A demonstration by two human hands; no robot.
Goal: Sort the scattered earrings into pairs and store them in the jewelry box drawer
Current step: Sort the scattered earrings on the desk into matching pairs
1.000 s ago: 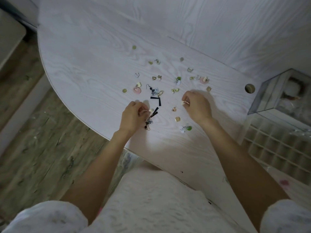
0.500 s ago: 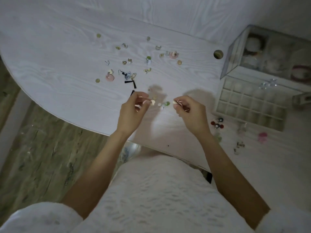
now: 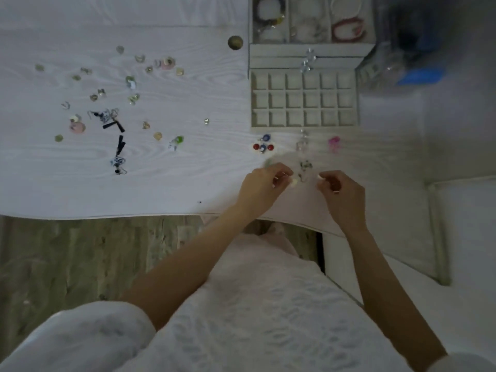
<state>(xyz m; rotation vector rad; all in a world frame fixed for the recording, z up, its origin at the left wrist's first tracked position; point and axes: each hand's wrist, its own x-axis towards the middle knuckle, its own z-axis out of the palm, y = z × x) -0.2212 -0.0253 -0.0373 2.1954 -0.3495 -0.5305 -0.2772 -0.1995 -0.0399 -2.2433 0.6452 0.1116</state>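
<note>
Both hands over the near edge of the white wood-grain table (image 3: 174, 183), close together but apart. Left hand (image 3: 261, 190) curled, thumb and fingertips pinching a small pale earring (image 3: 294, 182) that sticks out toward 3 o'clock. Right hand (image 3: 342, 196) curled likewise, pinching a second small pale piece (image 3: 320, 178) at its fingertips, pointing toward 9 o'clock. The two pieces face each other across a small gap; too small and blurred to tell if they match.

Drawer tray (image 3: 304, 99) lies at 12 o'clock from the hands, well apart from them: a grid of square compartments, three rows. Contents of the cells not readable; they look bare. A clear crystal drop piece (image 3: 308, 60) hangs at the tray's far edge. Beyond it, the jewelry box (image 3: 311, 20), with a dark bracelet and a red bracelet (image 3: 347, 29) in separate sections.

Between tray and hands, a row on the table: red-and-blue cluster (image 3: 263, 146) at 11 o'clock from the left hand, a clear pair (image 3: 302, 145) beside it, a pink pair (image 3: 334, 143) at 12 o'clock from the right hand. A small dark dangling earring (image 3: 306, 166) lies just beyond the gap between the hands.

Scattered earrings (image 3: 115, 103) spread at 9 to 10 o'clock, well apart from the hands: black tassel pieces (image 3: 119, 135), a pink disc (image 3: 77, 127), a green one (image 3: 177, 140), many gold bits.
</note>
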